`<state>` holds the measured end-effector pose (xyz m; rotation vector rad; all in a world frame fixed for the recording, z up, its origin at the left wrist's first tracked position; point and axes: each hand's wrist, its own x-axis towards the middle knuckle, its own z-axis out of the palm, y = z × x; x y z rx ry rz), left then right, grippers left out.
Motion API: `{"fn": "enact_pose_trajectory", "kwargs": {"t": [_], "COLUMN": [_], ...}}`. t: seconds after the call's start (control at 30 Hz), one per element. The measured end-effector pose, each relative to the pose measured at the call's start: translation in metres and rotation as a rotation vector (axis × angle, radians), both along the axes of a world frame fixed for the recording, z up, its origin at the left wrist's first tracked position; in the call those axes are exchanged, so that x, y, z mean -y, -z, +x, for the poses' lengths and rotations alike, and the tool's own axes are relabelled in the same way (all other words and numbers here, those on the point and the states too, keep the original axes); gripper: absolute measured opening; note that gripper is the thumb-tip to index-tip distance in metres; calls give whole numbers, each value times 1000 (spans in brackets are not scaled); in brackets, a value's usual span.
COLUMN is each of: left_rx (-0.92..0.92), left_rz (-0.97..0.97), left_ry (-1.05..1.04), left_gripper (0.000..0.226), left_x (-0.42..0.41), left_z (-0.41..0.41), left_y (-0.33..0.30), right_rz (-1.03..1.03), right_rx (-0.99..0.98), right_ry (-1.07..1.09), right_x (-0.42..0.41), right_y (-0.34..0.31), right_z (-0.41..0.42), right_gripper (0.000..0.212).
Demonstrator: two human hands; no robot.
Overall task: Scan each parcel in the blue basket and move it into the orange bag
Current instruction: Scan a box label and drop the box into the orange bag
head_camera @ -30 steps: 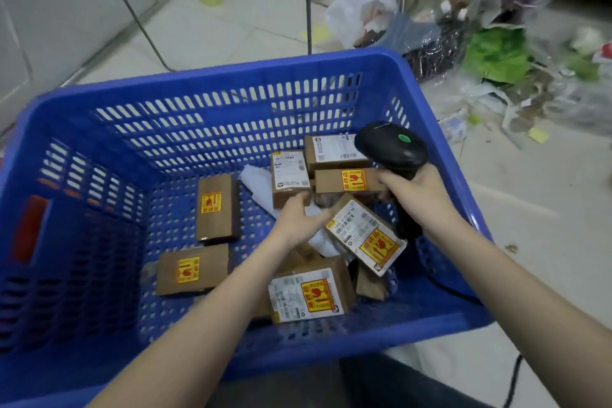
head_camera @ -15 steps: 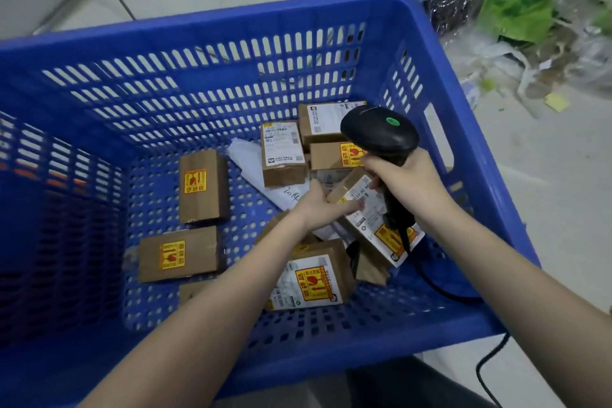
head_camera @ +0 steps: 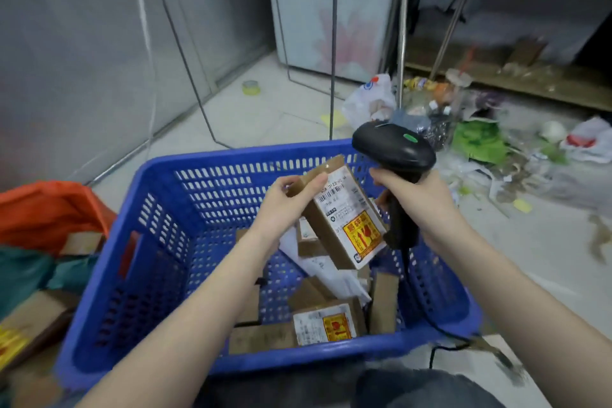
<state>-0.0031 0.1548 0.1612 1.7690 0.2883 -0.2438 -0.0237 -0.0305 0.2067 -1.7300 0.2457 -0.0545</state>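
Note:
My left hand (head_camera: 285, 208) grips a brown cardboard parcel (head_camera: 344, 218) with a white label and a yellow-red sticker, lifted above the blue basket (head_camera: 172, 235). The label side faces up and right. My right hand (head_camera: 420, 202) holds a black barcode scanner (head_camera: 394, 149) by its handle, its head just above and right of the parcel. Several more brown parcels (head_camera: 324, 324) lie in the basket's bottom, with a white paper piece (head_camera: 328, 270) among them. The orange bag (head_camera: 49, 212) sits at the left of the basket.
A green cloth (head_camera: 29, 275) and a brown box (head_camera: 29, 321) lie below the orange bag. Litter and plastic bags (head_camera: 477, 142) cover the floor to the right. Metal poles (head_camera: 333, 43) stand behind the basket. The scanner's black cable (head_camera: 440, 338) runs over the basket's right rim.
My left hand took hold of a parcel in the basket and lifted it up to the scanner. The right hand rose with the scanner. The view tilted up, showing the orange bag.

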Motion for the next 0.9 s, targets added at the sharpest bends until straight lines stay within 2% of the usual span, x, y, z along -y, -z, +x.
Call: {"fn": "enact_pose_trajectory", "kwargs": {"t": [0.17, 0.3, 0.43, 0.6, 0.77, 0.9], "left_rx": [195, 303, 390, 441, 465, 428], "left_rz": [-60, -69, -85, -151, -258, -303], "left_ry": [-104, -178, -234, -284, -207, -115], "left_gripper": [82, 51, 46, 60, 37, 52], "left_x": [-39, -62, -78, -91, -88, -79], "left_z": [-34, -60, -83, -105, -128, -138], "left_y": [-82, -134, -171, -194, -202, -201], "right_rz": [-27, -34, -89, -57, 29, 114], "right_rx": [114, 178, 248, 290, 307, 333], "right_ry": [-107, -182, -237, -245, -207, -206], "right_x": [-23, -40, -55, -67, -73, -76], "right_y": [-65, -106, -136, -163, -174, -181], "right_z": [-41, -72, -94, -116, -129, -137], "right_gripper": [10, 9, 12, 9, 12, 16]}}
